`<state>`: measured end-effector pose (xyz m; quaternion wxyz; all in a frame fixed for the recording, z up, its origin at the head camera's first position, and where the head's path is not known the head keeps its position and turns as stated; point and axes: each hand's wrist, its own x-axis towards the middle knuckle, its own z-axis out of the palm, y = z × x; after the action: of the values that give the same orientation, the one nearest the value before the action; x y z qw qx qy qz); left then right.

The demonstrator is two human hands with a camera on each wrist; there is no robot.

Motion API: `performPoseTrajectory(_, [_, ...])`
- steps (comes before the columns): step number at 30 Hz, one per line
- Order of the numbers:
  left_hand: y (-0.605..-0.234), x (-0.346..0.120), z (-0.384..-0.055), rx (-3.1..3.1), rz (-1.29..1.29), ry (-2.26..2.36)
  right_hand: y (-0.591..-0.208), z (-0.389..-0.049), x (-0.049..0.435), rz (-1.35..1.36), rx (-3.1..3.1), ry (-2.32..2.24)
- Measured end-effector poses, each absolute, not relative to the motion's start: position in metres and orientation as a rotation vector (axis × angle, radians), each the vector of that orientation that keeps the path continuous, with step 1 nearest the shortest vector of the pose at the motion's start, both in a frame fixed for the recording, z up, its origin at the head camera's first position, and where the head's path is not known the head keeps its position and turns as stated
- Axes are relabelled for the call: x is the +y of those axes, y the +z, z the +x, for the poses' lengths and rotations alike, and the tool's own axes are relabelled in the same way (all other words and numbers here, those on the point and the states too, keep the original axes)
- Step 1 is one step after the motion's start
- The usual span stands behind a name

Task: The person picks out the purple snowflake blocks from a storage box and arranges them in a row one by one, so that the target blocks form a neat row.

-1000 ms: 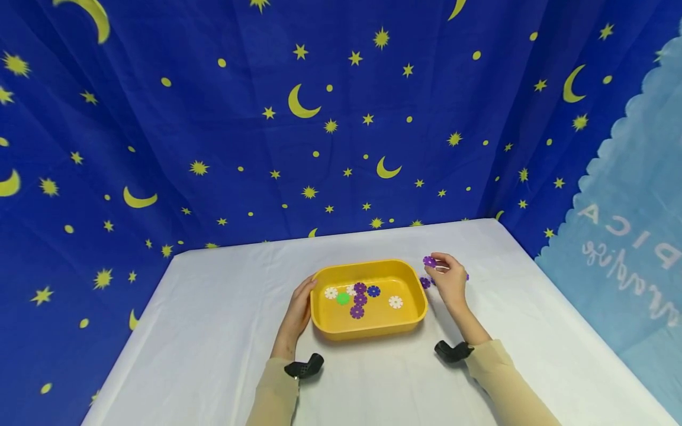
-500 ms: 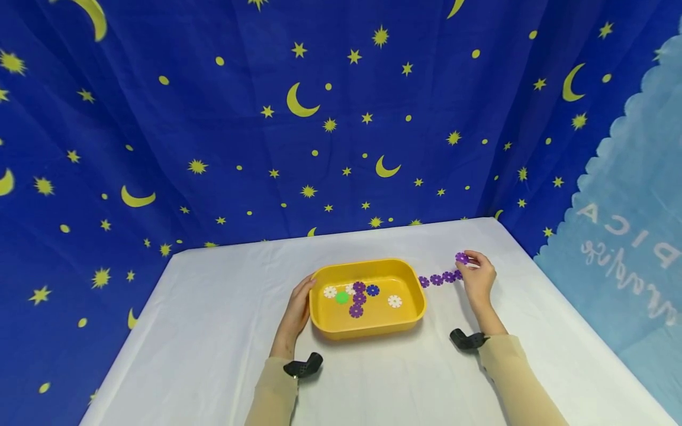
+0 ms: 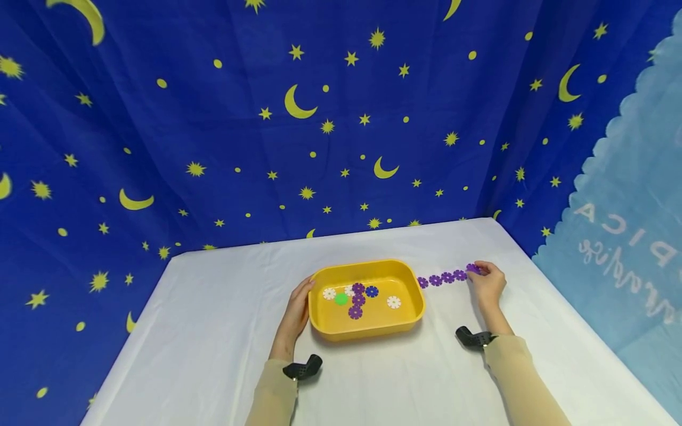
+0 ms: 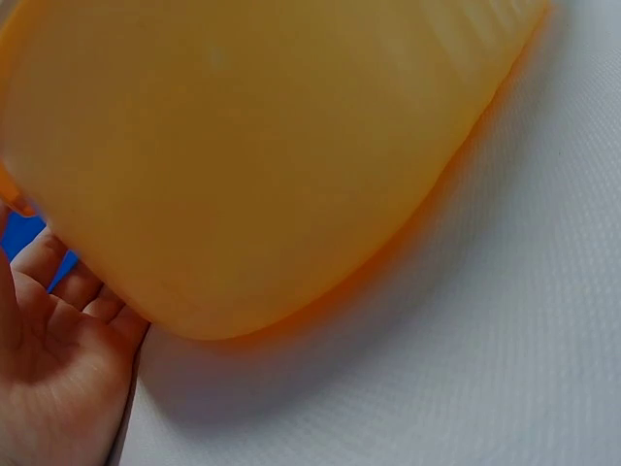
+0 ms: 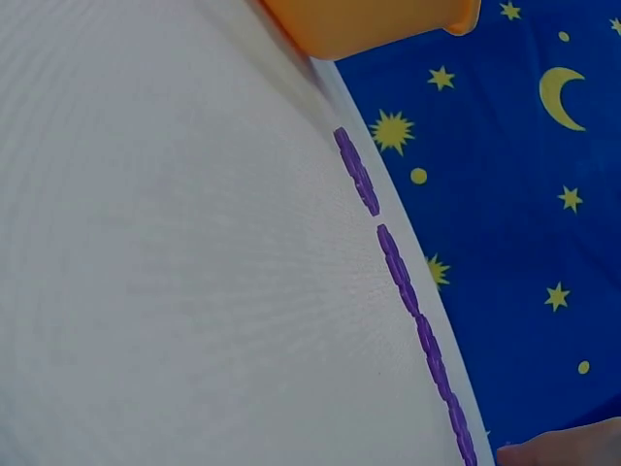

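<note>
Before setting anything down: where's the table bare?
Bare white cloth-covered table: left of the left hand; nearside of the yellow plastic tub. Crowded: the tub's right, where purple notched discs run to the right hand.

Tub (image 3: 367, 332) — smooth plastic; tablecloth (image 3: 213, 325) — matt.

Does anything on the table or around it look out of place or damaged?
The lettering on the light-blue cloth looks odd, because it appears reversed. The row of purple discs has one slight gap; nothing looks damaged.

Blue star-patterned curtain (image 3: 341, 142), white-covered table (image 3: 383, 373), pale-blue scalloped cloth (image 3: 639, 165), seemingly mirrored lettering (image 3: 637, 236)
</note>
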<state>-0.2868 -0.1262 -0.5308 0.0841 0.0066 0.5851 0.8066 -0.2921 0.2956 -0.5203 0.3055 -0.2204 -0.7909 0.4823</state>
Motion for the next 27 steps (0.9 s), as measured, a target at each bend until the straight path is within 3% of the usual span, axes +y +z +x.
performPoseTrajectory(27, [-0.53,-0.126,-0.285,1.736,0.039,2.419,-0.511,-0.291,0.287,-0.629,-2.023,1.351])
